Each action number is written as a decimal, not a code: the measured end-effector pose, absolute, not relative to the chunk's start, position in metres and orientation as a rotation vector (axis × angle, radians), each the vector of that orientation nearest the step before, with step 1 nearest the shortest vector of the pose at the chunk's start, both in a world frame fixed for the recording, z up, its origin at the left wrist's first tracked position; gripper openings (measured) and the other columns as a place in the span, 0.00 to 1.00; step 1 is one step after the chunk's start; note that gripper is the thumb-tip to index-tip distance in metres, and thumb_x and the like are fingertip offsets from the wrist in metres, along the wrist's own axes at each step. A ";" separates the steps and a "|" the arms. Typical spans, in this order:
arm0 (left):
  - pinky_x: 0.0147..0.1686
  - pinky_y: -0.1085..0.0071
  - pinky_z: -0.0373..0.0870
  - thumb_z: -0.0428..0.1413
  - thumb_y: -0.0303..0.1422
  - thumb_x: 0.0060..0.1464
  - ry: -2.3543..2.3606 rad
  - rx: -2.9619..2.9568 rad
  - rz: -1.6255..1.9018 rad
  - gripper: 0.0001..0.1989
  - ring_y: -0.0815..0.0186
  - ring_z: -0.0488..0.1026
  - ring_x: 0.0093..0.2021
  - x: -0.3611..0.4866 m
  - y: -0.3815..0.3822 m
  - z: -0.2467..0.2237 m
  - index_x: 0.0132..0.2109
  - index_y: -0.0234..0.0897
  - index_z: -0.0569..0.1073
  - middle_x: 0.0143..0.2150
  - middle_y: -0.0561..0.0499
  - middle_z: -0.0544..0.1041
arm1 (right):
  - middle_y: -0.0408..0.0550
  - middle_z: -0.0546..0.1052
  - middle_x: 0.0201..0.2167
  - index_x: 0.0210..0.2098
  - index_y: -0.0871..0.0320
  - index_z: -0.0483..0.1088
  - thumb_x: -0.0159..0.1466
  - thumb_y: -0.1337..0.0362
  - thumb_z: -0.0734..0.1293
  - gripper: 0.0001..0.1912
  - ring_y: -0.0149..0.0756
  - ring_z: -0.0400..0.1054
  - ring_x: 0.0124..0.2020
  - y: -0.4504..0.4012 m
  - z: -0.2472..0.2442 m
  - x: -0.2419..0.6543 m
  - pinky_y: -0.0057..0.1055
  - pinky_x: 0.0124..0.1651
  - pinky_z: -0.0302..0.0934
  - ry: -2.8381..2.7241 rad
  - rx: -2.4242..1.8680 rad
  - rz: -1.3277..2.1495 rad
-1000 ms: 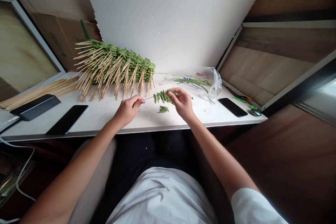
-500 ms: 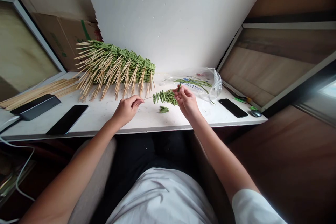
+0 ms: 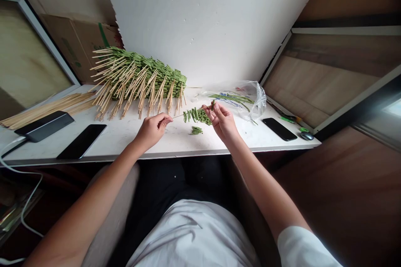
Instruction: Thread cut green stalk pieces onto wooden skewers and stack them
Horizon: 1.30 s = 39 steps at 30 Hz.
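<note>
My left hand (image 3: 153,128) is closed in a pinch on the bare end of a thin wooden skewer (image 3: 178,116), which points right. Several short green bean pieces (image 3: 191,114) are threaded crosswise along it. My right hand (image 3: 222,120) pinches another green bean piece (image 3: 213,104) at the skewer's far end, its fingers partly hiding that tip. Behind the skewer lies a heap of cut bean pieces (image 3: 205,117), partly covered by my right hand. A smaller bunch of cut pieces (image 3: 196,130) rests on the white table (image 3: 175,144) just in front.
A big stack of filled bean skewers (image 3: 140,75) stands at the back left, sticks jutting forward. Bare skewers (image 3: 46,108), a power bank (image 3: 45,127) and a phone (image 3: 82,142) lie left. A plastic bag with long beans (image 3: 241,99) and another phone (image 3: 280,129) are right.
My right hand has brought its bean piece onto the skewer's tip, and the fingers now close around that end. My left hand stays nearly still. The view shifts slightly.
</note>
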<state>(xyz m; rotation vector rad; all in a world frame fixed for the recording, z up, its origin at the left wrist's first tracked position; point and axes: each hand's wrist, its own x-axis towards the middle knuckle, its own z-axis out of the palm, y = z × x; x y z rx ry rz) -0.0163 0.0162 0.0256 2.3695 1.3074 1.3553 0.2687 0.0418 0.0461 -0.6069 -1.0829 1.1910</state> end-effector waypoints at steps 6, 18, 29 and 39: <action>0.32 0.71 0.66 0.54 0.41 0.73 1.318 2.384 1.351 0.16 0.67 0.69 0.25 -0.016 0.017 0.024 0.42 0.38 0.81 0.30 0.51 0.80 | 0.44 0.84 0.37 0.38 0.50 0.81 0.51 0.43 0.84 0.24 0.47 0.82 0.53 0.041 0.048 0.267 0.46 0.70 0.71 -1.071 -0.611 1.166; 0.31 0.72 0.64 0.55 0.37 0.73 1.301 2.466 1.429 0.14 0.67 0.71 0.26 -0.013 0.013 0.027 0.40 0.38 0.81 0.29 0.52 0.79 | 0.46 0.87 0.40 0.39 0.50 0.83 0.53 0.43 0.83 0.22 0.47 0.82 0.51 0.036 0.048 0.264 0.45 0.63 0.73 -1.100 -0.671 1.018; 0.31 0.72 0.65 0.56 0.38 0.73 1.305 2.482 1.500 0.14 0.68 0.72 0.26 -0.014 0.015 0.026 0.41 0.37 0.82 0.31 0.51 0.82 | 0.47 0.86 0.41 0.42 0.50 0.83 0.53 0.43 0.83 0.25 0.46 0.81 0.52 0.039 0.043 0.262 0.41 0.55 0.74 -1.064 -0.729 1.032; 0.32 0.71 0.67 0.54 0.34 0.72 1.358 2.578 1.485 0.13 0.64 0.77 0.29 -0.014 0.015 0.024 0.41 0.38 0.82 0.34 0.49 0.85 | 0.46 0.85 0.41 0.38 0.51 0.81 0.58 0.42 0.79 0.21 0.44 0.78 0.51 0.047 0.037 0.272 0.35 0.47 0.71 -1.157 -0.824 0.968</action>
